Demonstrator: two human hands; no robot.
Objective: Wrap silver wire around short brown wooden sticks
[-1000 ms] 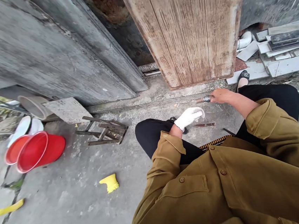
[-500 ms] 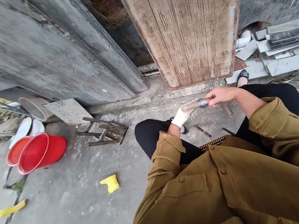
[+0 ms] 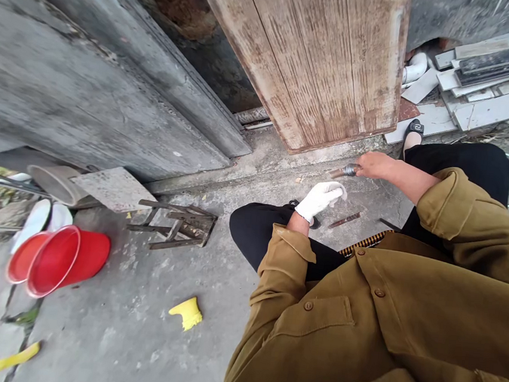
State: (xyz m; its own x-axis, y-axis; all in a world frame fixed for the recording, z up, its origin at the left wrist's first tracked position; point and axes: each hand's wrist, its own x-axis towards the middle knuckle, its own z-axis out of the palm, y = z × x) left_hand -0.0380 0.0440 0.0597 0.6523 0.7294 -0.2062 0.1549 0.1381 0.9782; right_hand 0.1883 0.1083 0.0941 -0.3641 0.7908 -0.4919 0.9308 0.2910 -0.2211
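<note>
My right hand [image 3: 373, 164], bare, is closed around a short tool [image 3: 350, 169] with a silvery, wire-like wound band and a brown end. The tool's end points left, above the concrete, and its exact kind cannot be told. My left hand [image 3: 319, 201], in a white glove, is just below and left of that end, apart from it. Its fingers reach rightward, loosely curved and partly apart, with blurred tips; nothing shows in them. Beneath the hands, a narrow rusty-brown strip [image 3: 344, 220] lies on the ground. A thin dark bar [image 3: 389, 224] lies nearer my right leg.
A weathered wooden panel [image 3: 311, 70] stands ahead of me. At left are red buckets [image 3: 90, 259], a small wooden stool [image 3: 179, 227] and a board [image 3: 117, 190]. Yellow pieces [image 3: 187, 313] lie on the concrete. White boards and strips [image 3: 501, 106] are stacked at right.
The tool's end has come away from my gloved left hand. My right hand has shifted slightly right and down with the tool; the left glove's fingers now reach farther right.
</note>
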